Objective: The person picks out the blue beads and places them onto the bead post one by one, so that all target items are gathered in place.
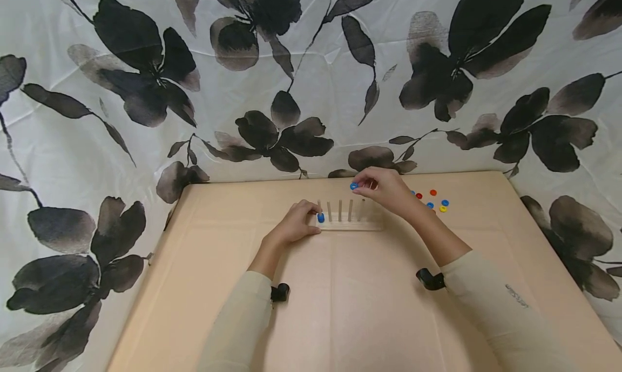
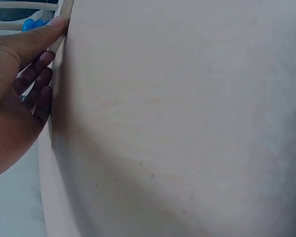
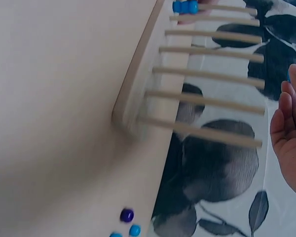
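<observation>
A wooden peg rack (image 1: 352,227) with several upright pegs stands near the table's far edge. My left hand (image 1: 298,221) grips its left end, the thumb along the front edge of the base in the left wrist view. Blue beads (image 3: 186,7) are threaded low on the leftmost peg; the other pegs in the right wrist view are bare. Above and behind the rack, my right hand (image 1: 386,191) pinches a blue bead (image 1: 354,186) between thumb and fingertips. In the right wrist view that bead is mostly hidden by the fingers.
Loose beads lie on the table right of the rack: a red bead (image 1: 433,192), a blue bead (image 1: 445,203), a yellow bead (image 1: 443,209) and others, partly behind the right forearm. A purple-looking bead (image 3: 127,215) shows too. Floral cloth (image 1: 311,80) hangs behind the table (image 1: 379,307).
</observation>
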Available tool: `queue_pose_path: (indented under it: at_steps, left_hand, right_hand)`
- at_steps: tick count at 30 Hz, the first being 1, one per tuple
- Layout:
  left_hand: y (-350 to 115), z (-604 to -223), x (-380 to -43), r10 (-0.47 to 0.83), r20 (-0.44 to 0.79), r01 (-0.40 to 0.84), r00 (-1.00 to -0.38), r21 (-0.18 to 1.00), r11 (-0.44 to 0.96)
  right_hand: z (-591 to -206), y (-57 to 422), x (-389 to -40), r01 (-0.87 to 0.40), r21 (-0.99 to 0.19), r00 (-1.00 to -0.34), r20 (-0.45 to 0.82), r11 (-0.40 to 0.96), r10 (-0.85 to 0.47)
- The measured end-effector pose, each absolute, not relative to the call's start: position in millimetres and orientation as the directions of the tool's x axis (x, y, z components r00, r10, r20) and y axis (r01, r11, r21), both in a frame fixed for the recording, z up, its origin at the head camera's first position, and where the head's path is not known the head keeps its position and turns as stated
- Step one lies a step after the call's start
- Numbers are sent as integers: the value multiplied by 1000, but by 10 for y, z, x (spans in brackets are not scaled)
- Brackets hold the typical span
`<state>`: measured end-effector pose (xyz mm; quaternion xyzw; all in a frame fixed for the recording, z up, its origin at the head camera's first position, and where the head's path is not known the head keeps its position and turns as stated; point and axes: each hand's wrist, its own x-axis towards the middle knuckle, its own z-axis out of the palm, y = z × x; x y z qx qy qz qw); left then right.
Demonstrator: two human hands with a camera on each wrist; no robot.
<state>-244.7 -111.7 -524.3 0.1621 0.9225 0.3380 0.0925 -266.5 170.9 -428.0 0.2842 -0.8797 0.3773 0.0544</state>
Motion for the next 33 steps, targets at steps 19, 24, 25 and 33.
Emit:
queue_pose_path:
  at_steps: [19,24,25,33]
  left_hand:
    - [-1161,-5234,-2460,366,-37,250,-930,668,702]
    - [-1159,-5252,-2463,376,-23,269,-926,659,702]
    - [-1158,-5257,-2464,378,-20,273,-926,657,703]
    - [-1150,-5271,-2471,378,-14,273,-926,666,694]
  right_hand:
    - [-4301,1089,-2668,-616,-580,-765,283,532,-578]
    - [-4345,1005,-2652,-624,-550,-759,258,555,-597]
    - [-4356,994,-2650,-627,-546,-757,255,556,-602]
    - [-4409,930,-2657,-649,-521,-741,265,555,-617]
